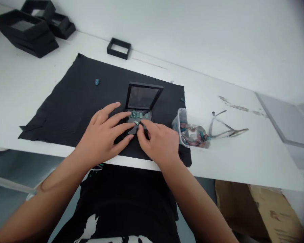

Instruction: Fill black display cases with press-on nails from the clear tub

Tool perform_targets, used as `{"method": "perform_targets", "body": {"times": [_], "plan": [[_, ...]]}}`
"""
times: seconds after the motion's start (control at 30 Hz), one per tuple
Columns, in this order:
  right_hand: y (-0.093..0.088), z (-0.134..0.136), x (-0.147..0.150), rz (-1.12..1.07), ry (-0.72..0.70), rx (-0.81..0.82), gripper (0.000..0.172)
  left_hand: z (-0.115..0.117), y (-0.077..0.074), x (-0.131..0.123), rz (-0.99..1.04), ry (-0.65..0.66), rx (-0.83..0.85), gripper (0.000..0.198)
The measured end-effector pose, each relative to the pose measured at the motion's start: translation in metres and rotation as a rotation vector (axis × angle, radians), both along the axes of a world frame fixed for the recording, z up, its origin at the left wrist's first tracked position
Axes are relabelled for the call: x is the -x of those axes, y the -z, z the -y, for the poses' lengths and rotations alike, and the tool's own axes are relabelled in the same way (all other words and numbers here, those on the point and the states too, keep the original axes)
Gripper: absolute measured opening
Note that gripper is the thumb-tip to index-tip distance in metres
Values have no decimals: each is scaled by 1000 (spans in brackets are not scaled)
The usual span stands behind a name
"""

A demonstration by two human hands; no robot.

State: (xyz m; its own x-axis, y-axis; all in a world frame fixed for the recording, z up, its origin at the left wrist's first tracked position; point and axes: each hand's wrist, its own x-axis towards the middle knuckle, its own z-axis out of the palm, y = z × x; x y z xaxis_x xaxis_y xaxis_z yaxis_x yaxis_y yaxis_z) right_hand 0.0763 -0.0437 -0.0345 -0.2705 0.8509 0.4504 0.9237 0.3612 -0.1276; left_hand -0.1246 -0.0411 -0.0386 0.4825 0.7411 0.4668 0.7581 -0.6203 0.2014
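"How far along does it look from your end?"

"Partway, I'd judge. The box (144, 110) sits between my left hand (103, 131) and my right hand (160, 140), with its lid (144, 96) up just beyond my fingertips. Several green stones (134, 115) already lie inside, most along the back, one askew nearer my fingers."

"What are the hands doing?"

"The left is spread wide, fingertips over the box's near-left part — I see nothing gripped in it. The right has thumb and forefinger bent close together over the base; I can't tell from here whether they have hold of a stone."

"What's left?"

"The lid isn't shut, and I see a gap in the back row. My fingers hide part of the base, so I can't count bare spots."

"Other containers?"

"The clear tub (177, 123), just right of my right hand, holds a heap of green, pinkish and clear pieces. Well beyond my left hand, black boxes (32, 37) are stacked on the counter (243, 155) — their contents I can't make out."
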Motion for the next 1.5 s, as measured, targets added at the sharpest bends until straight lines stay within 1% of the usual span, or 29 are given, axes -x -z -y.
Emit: {"method": "perform_targets", "body": {"times": [0.1, 0.4, 0.5, 0.6, 0.67, 0.7, 0.77, 0.83, 0.87, 0.9, 0.93, 0.97, 1.0, 1.03, 1.1, 1.13, 1.17, 1.23, 1.27, 1.33, 1.5], "plan": [[0, 0, 1, -6, -38, 88, 26, 0, 0, 0, -22, -14, 14, 28], [0, -2, -2, -61, -91, 131, 29, -2, 1, -1, -27, 0, 9, 32], [-2, 6, 1, -133, -74, 79, 29, -2, 0, -1, -42, -8, 0, 35], [-10, 27, -1, -258, -154, -38, 24, -2, 0, 0, -47, 14, -29, 39], [-21, 42, -13, -351, -224, -85, 19, -4, -1, 1, -46, 46, -59, 41], [-28, 48, -25, -384, -235, -90, 18, -4, -2, 2, -45, 63, -77, 42], [-44, 52, -59, -440, -194, -183, 19, -5, -4, 3, -37, 106, -113, 42], [-59, 45, -104, -405, -103, -266, 22, -4, -6, 1, -17, 157, -139, 40], [-66, 37, -127, -370, -47, -249, 20, -3, -7, -1, -5, 179, -145, 38], [-72, 28, -148, -323, -51, -175, 16, -1, -8, -5, 5, 199, -144, 36], [-77, 18, -166, -223, -49, -27, 10, 2, -9, -12, 10, 216, -138, 34], [-80, 8, -180, -88, -55, 155, 9, 5, -11, -20, 9, 229, -132, 34], [-83, -1, -190, 22, -50, 291, 10, 7, -13, -31, 3, 247, -128, 35], [-84, -10, -195, 114, -25, 369, 12, 9, -15, -44, -6, 264, -135, 37], [-81, -23, -194, 264, 26, 480, 22, 11, -20, -73, -33, 317, -170, 47], [-79, -28, -190, 312, 58, 506, 26, 10, -22, -87, -33, 340, -186, 51], [-76, -32, -185, 353, 95, 528, 29, 8, -23, -100, -46, 337, -179, 50], [-71, -35, -175, 417, 193, 549, 28, 4, -23, -119, -18, 385, -175, 40], [-69, -36, -171, 441, 231, 557, 26, 2, -22, -124, 7, 400, -153, 35], [-66, -34, -168, 455, 251, 566, 27, -1, -18, -128, 36, 417, -102, 31], [-63, -27, -177, 364, 172, 532, 28, 0, -15, -124, 54, 409, -39, 35]]}}
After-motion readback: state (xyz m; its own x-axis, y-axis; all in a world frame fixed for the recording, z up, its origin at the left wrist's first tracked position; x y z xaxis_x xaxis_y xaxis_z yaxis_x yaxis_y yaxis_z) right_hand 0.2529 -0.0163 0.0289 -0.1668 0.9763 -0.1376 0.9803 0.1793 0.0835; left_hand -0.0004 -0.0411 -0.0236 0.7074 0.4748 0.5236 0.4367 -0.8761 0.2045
